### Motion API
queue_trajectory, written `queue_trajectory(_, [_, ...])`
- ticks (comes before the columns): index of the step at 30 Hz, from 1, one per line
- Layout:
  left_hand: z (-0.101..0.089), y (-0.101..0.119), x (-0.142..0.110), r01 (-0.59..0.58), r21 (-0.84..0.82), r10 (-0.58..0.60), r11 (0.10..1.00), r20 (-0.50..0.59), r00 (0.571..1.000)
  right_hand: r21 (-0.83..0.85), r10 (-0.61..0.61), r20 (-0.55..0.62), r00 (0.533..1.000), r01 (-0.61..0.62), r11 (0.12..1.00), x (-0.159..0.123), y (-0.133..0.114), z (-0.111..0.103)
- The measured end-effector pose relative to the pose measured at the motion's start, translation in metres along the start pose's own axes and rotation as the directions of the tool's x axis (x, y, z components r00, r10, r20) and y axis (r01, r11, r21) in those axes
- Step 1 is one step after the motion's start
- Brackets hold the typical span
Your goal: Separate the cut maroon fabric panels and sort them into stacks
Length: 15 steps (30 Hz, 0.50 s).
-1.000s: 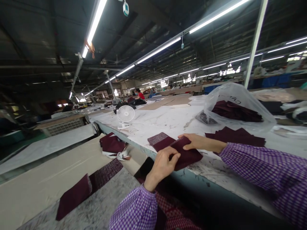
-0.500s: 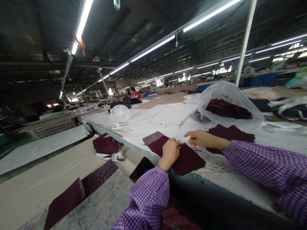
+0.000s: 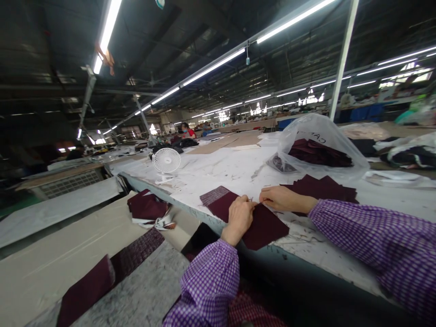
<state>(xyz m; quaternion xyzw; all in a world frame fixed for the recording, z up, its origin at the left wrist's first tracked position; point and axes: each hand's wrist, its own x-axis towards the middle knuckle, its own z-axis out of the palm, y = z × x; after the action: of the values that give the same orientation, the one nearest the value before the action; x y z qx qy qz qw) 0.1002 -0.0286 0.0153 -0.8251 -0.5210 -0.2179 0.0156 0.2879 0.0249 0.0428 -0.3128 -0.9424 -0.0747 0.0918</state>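
Note:
My left hand [image 3: 239, 217] rests at the table edge, its thumb and fingers closed on a maroon fabric piece [image 3: 266, 229] with a pointed lower end that hangs slightly over the edge. Close by on the right, my right hand [image 3: 281, 198] pinches at the upper edge of the same piece; any tiny thing between its fingertips is too small to make out. Left of the hands extends a maroon section with a grey speckled end [image 3: 214, 195]. Behind my right wrist lies a fanned stack of maroon cut pieces [image 3: 323, 187].
A clear plastic bag [image 3: 316, 129] of maroon pieces stands behind the stack on the white table [image 3: 218, 170]. A small white fan [image 3: 166, 161] is farther left. Maroon fabric [image 3: 90, 284] and a bundle of pieces [image 3: 148, 206] lie on the lower left surface. A person [image 3: 189, 131] works far back.
My right hand has moved left and down to the fabric edge beside my left fingertips, and its spread fingers have closed to a pinch. My left hand keeps its hold.

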Motion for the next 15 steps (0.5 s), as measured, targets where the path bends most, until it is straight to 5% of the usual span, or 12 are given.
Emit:
queue_trajectory(9, [-0.003,0.001,-0.001,-0.070,0.110,0.065,0.991,0.046,0.997,-0.342,-0.201,0.003,0.980,0.189,0.920,-0.009,-0.005,0.017])
queue_trajectory(15, [-0.002,0.003,-0.001,-0.080,0.122,0.076,0.989,0.037,0.996,-0.214,-0.014,-0.036,0.999,0.006,0.977,-0.015,-0.009,0.001])
